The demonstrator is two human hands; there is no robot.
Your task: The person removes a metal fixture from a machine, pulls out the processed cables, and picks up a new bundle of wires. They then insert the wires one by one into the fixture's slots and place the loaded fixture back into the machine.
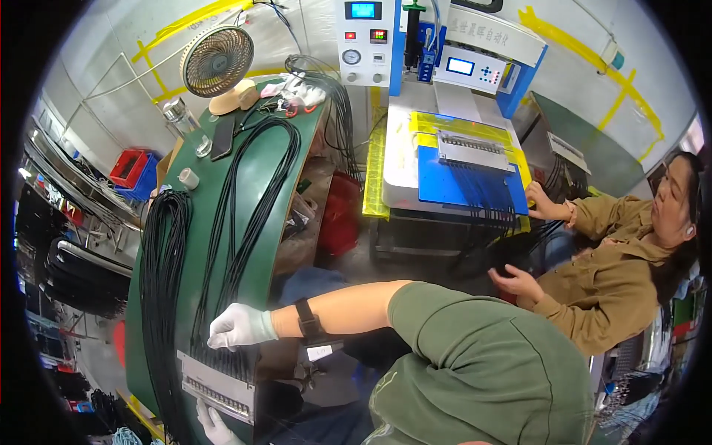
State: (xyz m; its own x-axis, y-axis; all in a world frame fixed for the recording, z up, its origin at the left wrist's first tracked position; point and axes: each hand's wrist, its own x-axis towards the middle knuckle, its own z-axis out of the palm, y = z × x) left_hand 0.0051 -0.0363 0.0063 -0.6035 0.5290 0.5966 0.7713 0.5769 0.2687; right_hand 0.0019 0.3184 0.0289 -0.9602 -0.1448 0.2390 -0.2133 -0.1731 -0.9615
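A silver metal fixture (216, 387) with a row of small slots lies at the near end of the green table. Several thin black cables (226, 361) run from it toward the far side. My left hand (215, 428), in a white glove, grips the fixture's near edge; part of it is cut off by the frame. Just beyond the fixture, my right hand (239, 326), also gloved, hovers over the cables with its fingers pinched together. Whatever is between those fingertips is too small to make out. A black band (308, 319) circles my right wrist.
Bundled black cables (165, 259) hang along the left of the green table (204, 189); a looped bundle (256, 185) lies beside them. A fan (217, 61), phone (222, 139) and bottle (187, 126) stand farther back. A co-worker (608, 245) sits right, by a machine holding another fixture (472, 150).
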